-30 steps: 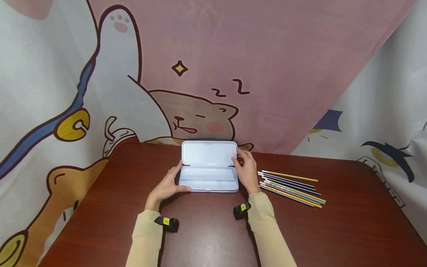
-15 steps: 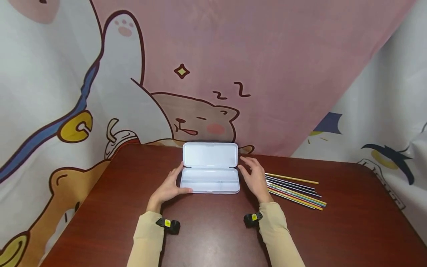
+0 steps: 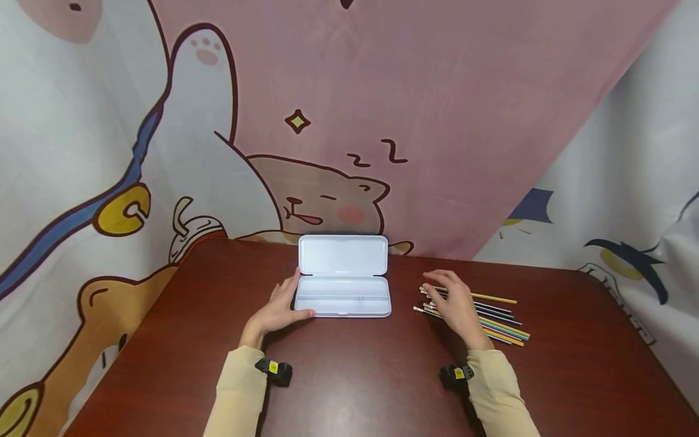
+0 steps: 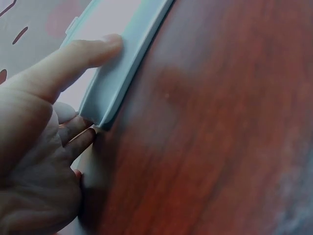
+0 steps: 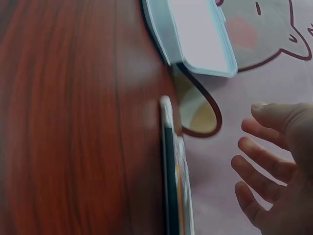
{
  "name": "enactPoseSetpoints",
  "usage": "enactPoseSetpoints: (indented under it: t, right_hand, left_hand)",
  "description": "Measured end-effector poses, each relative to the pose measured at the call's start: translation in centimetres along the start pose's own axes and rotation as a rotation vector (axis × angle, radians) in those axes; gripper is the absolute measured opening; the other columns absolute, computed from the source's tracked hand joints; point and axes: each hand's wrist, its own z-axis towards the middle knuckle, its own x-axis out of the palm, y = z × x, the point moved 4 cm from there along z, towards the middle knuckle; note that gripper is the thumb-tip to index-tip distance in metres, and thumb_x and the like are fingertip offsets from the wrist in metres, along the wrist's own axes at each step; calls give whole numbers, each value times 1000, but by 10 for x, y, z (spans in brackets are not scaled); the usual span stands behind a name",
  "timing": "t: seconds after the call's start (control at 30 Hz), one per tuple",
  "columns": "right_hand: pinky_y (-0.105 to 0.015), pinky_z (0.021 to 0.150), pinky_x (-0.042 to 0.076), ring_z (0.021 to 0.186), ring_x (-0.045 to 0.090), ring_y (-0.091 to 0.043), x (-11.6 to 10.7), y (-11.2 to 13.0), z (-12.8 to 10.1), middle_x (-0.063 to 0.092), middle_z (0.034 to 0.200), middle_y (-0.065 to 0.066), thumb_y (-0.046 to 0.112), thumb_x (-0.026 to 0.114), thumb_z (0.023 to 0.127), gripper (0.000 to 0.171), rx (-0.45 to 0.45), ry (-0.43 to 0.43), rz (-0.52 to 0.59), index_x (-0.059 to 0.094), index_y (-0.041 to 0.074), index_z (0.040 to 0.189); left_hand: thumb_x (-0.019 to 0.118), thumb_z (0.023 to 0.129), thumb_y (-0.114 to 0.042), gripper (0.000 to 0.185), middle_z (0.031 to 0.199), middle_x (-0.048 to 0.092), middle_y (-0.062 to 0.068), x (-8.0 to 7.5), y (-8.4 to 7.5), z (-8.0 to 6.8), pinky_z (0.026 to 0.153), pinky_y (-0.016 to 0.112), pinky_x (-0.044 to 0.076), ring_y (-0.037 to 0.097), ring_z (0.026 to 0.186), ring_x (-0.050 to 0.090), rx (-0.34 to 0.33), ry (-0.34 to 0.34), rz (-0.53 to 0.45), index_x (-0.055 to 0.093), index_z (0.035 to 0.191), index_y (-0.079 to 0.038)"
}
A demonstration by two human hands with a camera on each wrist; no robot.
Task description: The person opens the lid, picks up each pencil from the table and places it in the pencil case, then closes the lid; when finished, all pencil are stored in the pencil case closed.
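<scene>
An open white pencil case (image 3: 343, 286) stands on the table with its lid tipped back. My left hand (image 3: 275, 309) holds its left end, thumb along the front edge and fingers at the left side. In the left wrist view, that thumb (image 4: 100, 51) lies against the case's front wall. Over to the right, my right hand (image 3: 454, 306) hovers over the eraser ends of several pencils (image 3: 499, 315), fingers loosely bent and holding nothing. The right wrist view shows the hand's fingers (image 5: 264, 164) spread apart, beside the pencils' white tips. The hand hides part of the pencils in the head view.
The dark red-brown table (image 3: 349, 376) has a glossy surface. Behind it hangs a printed cloth (image 3: 437, 200) with cartoon animals, close to the back of the case lid. Inside the case, low dividers form long and short compartments.
My right hand has let go of the case's lid at its right side and moved right, over the pencils. The left hand stays at the case.
</scene>
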Motion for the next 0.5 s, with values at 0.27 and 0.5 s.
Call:
enactPoseSetpoints:
  t: [0.27,0.5]
  right_hand:
    - [-58,85,45,108,55,-40,-26,-16,-14,58,117,-21,5,66,91,28,6,52,-65,66,-3,118]
    - [-59,83,46,105,56,-41,-48,-32,-23,58,115,-22,5,68,90,27,-10,79,-144,66,-3,116]
  left_hand:
    - [70,86,-35,101,155,17,24,2,-1,-2,113,55,-5,38,143,14,2,42,25,4,152,3]
    - [70,87,-34,99,156,18,23,2,-4,-2,112,55,-5,37,143,15,14,36,24,5,152,4]
